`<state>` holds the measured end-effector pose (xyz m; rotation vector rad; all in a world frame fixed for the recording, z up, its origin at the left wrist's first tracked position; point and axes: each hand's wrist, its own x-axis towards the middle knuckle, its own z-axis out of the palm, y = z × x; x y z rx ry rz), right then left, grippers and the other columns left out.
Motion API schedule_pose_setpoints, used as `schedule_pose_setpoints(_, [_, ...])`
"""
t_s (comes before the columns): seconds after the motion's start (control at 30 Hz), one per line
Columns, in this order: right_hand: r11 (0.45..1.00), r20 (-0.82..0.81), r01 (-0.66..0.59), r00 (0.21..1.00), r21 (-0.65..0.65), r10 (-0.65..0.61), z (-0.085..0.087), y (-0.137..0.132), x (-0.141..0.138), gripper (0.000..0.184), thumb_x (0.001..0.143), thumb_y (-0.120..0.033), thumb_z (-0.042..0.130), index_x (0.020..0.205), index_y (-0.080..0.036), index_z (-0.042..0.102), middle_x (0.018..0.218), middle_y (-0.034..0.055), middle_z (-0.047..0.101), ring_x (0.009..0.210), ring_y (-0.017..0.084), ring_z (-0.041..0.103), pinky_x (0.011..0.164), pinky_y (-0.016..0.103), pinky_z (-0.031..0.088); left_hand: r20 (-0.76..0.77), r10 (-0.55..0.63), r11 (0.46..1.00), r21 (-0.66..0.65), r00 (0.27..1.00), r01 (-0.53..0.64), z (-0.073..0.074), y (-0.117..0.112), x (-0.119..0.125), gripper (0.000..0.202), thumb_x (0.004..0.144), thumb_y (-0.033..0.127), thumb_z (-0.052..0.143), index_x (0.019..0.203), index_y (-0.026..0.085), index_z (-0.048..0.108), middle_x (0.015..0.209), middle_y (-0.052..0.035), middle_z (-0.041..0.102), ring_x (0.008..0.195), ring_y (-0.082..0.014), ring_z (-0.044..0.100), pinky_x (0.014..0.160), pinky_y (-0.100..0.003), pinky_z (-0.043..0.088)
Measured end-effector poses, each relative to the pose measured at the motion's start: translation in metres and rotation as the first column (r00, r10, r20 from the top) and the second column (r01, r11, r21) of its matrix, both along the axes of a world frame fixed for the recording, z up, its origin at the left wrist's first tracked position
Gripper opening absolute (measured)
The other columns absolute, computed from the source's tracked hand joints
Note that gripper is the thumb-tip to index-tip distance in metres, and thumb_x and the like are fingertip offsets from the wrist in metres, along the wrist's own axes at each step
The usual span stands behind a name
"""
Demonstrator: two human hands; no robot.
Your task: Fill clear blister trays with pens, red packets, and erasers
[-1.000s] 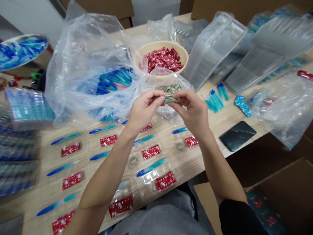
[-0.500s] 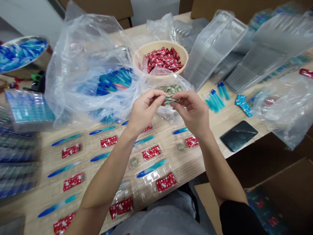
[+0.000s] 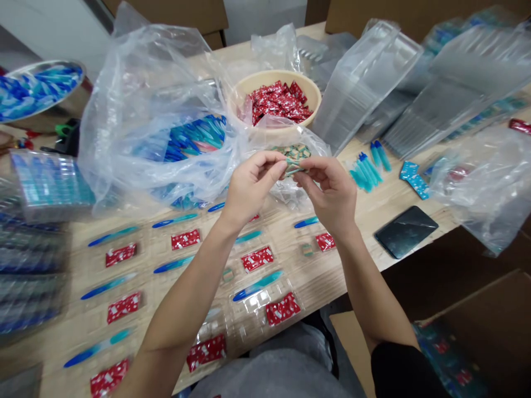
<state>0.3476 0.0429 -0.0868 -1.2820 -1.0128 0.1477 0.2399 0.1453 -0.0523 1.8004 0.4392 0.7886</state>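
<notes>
My left hand [image 3: 254,183] and my right hand [image 3: 332,188] meet over a clear plastic bag [image 3: 286,193] of small green-and-tan pieces [image 3: 297,150]. Between the fingertips of both hands are a few small green-and-tan pieces [image 3: 292,168], pinched from either side. Below my wrists, clear blister trays [image 3: 251,331] lie in rows on the wooden table. Many hold a blue-and-teal slender stick [image 3: 258,285] and a red patterned packet [image 3: 282,309]. A small green-and-tan block [image 3: 307,250] sits in one tray at the right.
A cream bowl [image 3: 235,91] of red packets stands behind my hands. To its left is a large clear bag [image 3: 124,160] with blue sticks. Stacked clear trays [image 3: 360,72] lean at the right, and a phone [image 3: 406,232] lies near the table edge. A metal bowl [image 3: 70,102] is far left.
Both hands stay over the bag, shifted very slightly right in view. My fingers have adjusted a little on the small pieces. The things on the table have not moved.
</notes>
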Motion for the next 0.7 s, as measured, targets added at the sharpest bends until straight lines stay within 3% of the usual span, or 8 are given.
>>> schedule_pose_setpoints(0.33, [0.995, 0.168, 0.011, 0.986, -0.098, 0.006, 0.013, -0.008, 0.003, 0.016, 0.085, -0.017, 0.06, 0.099, -0.025, 0.06, 0.095, -0.0007, 0.065, 0.079, 0.012, 0.062, 0.076, 0.029, 0.056, -0.032, -0.058, 0.998, 0.028, 0.998, 0.059, 0.002, 0.001, -0.007, 0.016, 0.081, 0.036, 0.072, 0.087, 0.022, 0.069, 0.092, -0.0024, 0.071, 0.083, -0.0153, 0.066, 0.078, -0.029, 0.056])
schedule_pose_setpoints(0.57, [1.0, 0.1, -0.014, 0.995, 0.003, 0.014, 0.009, -0.005, -0.001, 0.014, 0.087, -0.02, 0.061, 0.1, -0.025, 0.06, 0.09, -0.0015, 0.062, 0.074, 0.011, 0.06, 0.071, 0.028, 0.056, 0.036, 0.003, 1.0, 0.03, 0.999, -0.004, 0.0, -0.005, -0.002, 0.015, 0.082, 0.037, 0.07, 0.086, 0.023, 0.067, 0.087, -0.0015, 0.07, 0.081, -0.0142, 0.066, 0.076, -0.028, 0.056])
schedule_pose_setpoints(0.7, [0.996, 0.247, 0.089, 0.965, 0.008, -0.088, 0.011, -0.007, -0.006, 0.021, 0.09, -0.015, 0.055, 0.104, -0.028, 0.062, 0.096, 0.0005, 0.065, 0.082, 0.013, 0.061, 0.075, 0.03, 0.055, 0.039, 0.081, 0.996, -0.028, 0.996, -0.08, -0.001, -0.011, 0.0, 0.018, 0.084, 0.039, 0.068, 0.086, 0.022, 0.063, 0.081, -0.0005, 0.069, 0.074, -0.0123, 0.065, 0.071, -0.027, 0.056])
